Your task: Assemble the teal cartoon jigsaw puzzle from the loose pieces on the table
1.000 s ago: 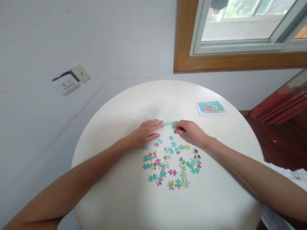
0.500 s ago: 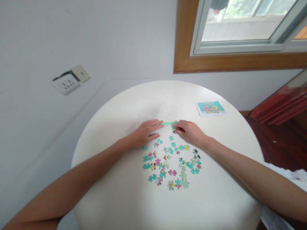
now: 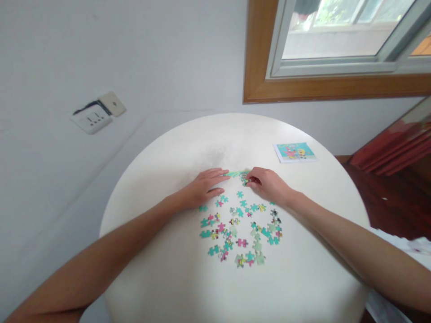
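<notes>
A joined strip of green puzzle pieces (image 3: 236, 173) lies on the white table between my hands. My left hand (image 3: 206, 186) rests open with its fingers stretched out, the fingertips on the strip's left end. At the strip's right end, my right hand (image 3: 264, 183) has thumb and fingers pinched on a small puzzle piece (image 3: 244, 181), partly hidden by the fingertips. Nearer to me, many loose puzzle pieces (image 3: 241, 242) in teal, pink, yellow and pale green are spread out, some touching or overlapping.
A picture card (image 3: 295, 152) with cartoon figures lies at the back right of the round white table (image 3: 161, 278). Behind the table stands a wall with a socket (image 3: 92, 118) and a wood-framed window (image 3: 262, 89). A red curtain (image 3: 392, 143) hangs at the right.
My right hand has shifted very slightly, its fingers still at the strip's right end. The left hand and the loose pieces stay in place.
</notes>
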`<state>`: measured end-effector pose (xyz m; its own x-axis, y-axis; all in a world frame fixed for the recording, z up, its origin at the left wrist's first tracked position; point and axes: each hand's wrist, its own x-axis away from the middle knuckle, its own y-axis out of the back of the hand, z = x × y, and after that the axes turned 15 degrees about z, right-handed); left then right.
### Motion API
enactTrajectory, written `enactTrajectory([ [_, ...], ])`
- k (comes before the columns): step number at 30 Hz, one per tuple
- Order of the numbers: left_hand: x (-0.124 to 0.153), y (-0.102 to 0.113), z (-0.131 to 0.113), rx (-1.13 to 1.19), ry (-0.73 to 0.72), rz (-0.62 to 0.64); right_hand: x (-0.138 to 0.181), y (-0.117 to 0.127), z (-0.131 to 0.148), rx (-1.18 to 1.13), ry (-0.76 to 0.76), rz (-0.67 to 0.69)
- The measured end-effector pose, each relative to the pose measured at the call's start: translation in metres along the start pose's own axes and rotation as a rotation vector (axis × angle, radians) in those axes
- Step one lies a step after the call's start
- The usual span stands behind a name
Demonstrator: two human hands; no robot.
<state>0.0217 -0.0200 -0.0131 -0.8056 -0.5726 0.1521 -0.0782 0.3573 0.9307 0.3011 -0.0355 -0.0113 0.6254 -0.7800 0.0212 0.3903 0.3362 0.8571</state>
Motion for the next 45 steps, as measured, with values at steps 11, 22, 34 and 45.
enactTrajectory([
  [11, 0.001, 0.000, 0.001, 0.007, -0.008, -0.006, 0.008, 0.019, -0.010, -0.009, -0.023, 0.065],
  [22, 0.001, 0.000, 0.001, 0.000, -0.009, -0.006, 0.005, 0.015, -0.011, -0.038, -0.007, 0.052],
  [34, 0.001, 0.000, 0.001, -0.010, 0.011, 0.013, 0.003, 0.007, -0.008, -0.044, 0.053, 0.072],
  [45, 0.001, -0.001, 0.002, 0.005, 0.006, 0.001, 0.002, 0.006, -0.002, -0.046, 0.054, 0.061],
])
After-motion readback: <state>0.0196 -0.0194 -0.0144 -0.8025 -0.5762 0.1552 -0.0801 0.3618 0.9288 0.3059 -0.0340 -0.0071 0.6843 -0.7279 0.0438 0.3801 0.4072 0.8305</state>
